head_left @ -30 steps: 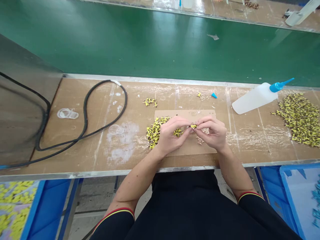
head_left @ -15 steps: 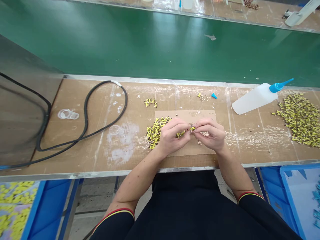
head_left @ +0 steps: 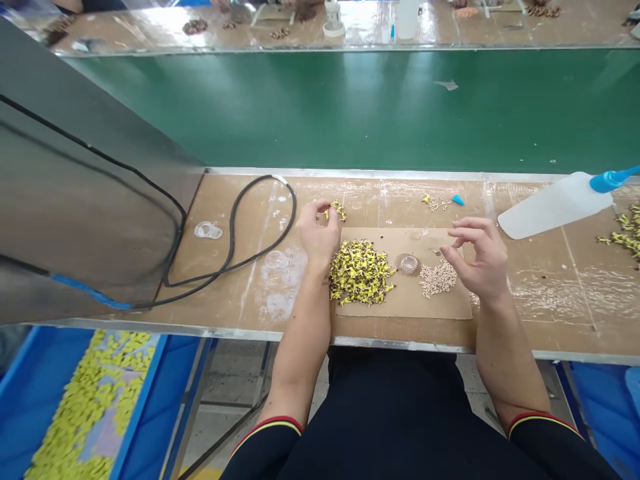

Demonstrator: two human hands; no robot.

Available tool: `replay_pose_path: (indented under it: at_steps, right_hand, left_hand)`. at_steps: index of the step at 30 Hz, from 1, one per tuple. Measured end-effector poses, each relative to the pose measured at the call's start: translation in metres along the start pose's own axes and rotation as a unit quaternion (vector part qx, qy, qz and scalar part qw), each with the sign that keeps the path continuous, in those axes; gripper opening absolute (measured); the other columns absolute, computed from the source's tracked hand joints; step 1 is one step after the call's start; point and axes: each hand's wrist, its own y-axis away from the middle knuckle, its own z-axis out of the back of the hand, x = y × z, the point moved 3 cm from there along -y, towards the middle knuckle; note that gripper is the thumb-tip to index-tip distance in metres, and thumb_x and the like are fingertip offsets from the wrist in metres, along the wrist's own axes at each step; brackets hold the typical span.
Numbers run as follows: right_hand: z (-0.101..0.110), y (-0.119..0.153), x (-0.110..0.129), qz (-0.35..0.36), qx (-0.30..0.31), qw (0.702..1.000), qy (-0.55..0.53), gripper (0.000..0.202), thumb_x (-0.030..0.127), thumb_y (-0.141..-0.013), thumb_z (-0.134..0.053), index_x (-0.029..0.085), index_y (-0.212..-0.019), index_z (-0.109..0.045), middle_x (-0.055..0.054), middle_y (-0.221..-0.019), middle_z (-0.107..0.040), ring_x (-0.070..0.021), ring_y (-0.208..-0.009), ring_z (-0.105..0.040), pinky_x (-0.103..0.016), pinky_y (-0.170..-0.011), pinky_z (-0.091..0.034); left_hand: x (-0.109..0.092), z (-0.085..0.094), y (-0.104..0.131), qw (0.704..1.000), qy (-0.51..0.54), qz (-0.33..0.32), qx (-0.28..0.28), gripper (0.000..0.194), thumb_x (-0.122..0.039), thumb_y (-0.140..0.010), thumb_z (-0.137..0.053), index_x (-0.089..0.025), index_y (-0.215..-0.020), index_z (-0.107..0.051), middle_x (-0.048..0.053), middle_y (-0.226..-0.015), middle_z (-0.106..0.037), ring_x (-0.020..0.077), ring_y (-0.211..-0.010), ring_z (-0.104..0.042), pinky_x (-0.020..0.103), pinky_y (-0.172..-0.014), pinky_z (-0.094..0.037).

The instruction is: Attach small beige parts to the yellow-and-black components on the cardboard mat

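Observation:
My left hand (head_left: pixel 316 235) reaches to the far edge of the cardboard sheet (head_left: pixel 405 308), its fingertips pinched on a small yellow part at a little cluster of yellow parts (head_left: pixel 339 211). My right hand (head_left: pixel 476 257) hovers with fingers apart and nothing in it, just right of a small heap of beige pins (head_left: pixel 437 279). Between my hands, on the cardboard, lie a pile of yellow parts (head_left: pixel 360 272) and a small clear round cap (head_left: pixel 409 264).
A white squeeze bottle (head_left: pixel 547 205) with a blue nozzle lies at the right, with more yellow parts (head_left: pixel 625 232) beyond it. A blue cap (head_left: pixel 457 199) is nearby. A black cable (head_left: pixel 235 248) loops at the left beside a metal panel (head_left: pixel 75 220). A green belt (head_left: pixel 375 107) runs behind. A blue bin (head_left: pixel 30 393) of yellow pieces sits below left.
My hands were together over the cardboard, working one yellow part. They have separated: the left moved up-left to the small cluster, the right opened and drew right. The view shifted left.

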Motion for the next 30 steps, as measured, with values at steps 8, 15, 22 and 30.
replay_pose_path:
  at_steps: [8,15,22,30]
  right_hand:
    - [0.015,0.000,-0.017,-0.064,0.098,0.992,0.035,0.007,0.029,-0.092,-0.069,0.022,-0.095,-0.071,-0.006,-0.094,-0.070,-0.0149,-0.065,-0.060,-0.032,-0.060,-0.054]
    - [0.011,0.015,-0.040,-0.168,0.395,0.903,0.029,0.015,0.034,-0.088,-0.070,0.022,-0.096,-0.074,-0.007,-0.097,-0.075,-0.0235,-0.082,-0.071,-0.037,-0.073,-0.056]
    - [-0.011,0.022,-0.039,-0.146,0.460,0.875,0.039,0.008,0.019,-0.085,-0.067,0.022,-0.085,-0.075,-0.004,-0.090,-0.075,-0.0220,-0.079,-0.070,-0.034,-0.073,-0.051]
    - [-0.010,0.019,-0.039,-0.142,0.449,0.882,0.012,0.013,0.014,-0.086,-0.063,0.020,-0.078,-0.072,-0.004,-0.084,-0.073,-0.0183,-0.073,-0.065,-0.030,-0.068,-0.046]
  left_hand:
    - [0.010,0.014,-0.007,0.995,-0.087,0.027,0.033,0.019,-0.021,-0.082,-0.071,-0.020,-0.100,-0.073,0.009,-0.109,-0.068,0.0279,-0.110,-0.062,0.046,-0.103,-0.048]
    - [-0.018,0.035,0.000,0.962,0.009,-0.077,0.262,0.015,-0.029,-0.087,-0.064,-0.020,-0.096,-0.073,0.005,-0.100,-0.073,0.0216,-0.097,-0.067,0.039,-0.091,-0.053]
    - [-0.054,0.005,0.038,0.866,-0.069,-0.197,0.455,0.021,-0.034,-0.092,-0.065,-0.023,-0.106,-0.075,0.008,-0.114,-0.070,0.0293,-0.116,-0.060,0.053,-0.107,-0.041]
    - [-0.076,-0.005,0.058,0.858,-0.083,-0.275,0.425,0.018,-0.031,-0.096,-0.059,-0.019,-0.092,-0.072,0.008,-0.103,-0.070,0.0266,-0.103,-0.061,0.045,-0.099,-0.043]
